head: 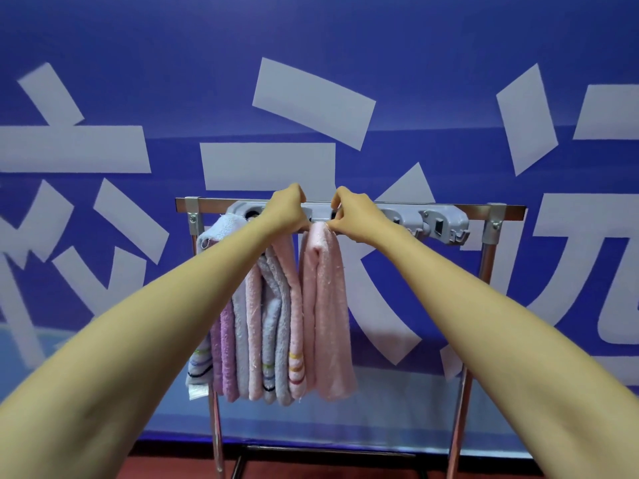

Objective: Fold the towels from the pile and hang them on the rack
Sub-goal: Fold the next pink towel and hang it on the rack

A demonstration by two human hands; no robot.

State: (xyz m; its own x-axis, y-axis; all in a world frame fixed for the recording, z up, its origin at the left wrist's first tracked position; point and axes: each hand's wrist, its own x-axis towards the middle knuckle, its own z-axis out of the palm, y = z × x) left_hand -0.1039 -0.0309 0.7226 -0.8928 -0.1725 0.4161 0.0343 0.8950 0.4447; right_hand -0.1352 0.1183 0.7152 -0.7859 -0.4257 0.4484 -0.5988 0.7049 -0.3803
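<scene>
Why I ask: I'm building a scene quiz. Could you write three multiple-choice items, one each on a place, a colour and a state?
1. Relative to the other towels, the plain pink towel hangs: A) to their left B) to their right C) beneath them
2. The wall is mostly: A) green B) yellow C) blue
3. The right hand: A) pinches the pink towel's top B) hangs idle C) presses the wall
Answers: B, it is the rightmost towel on the grey clip bar; C, blue with pale shapes; A, its fingertips close on the top fold.
</scene>
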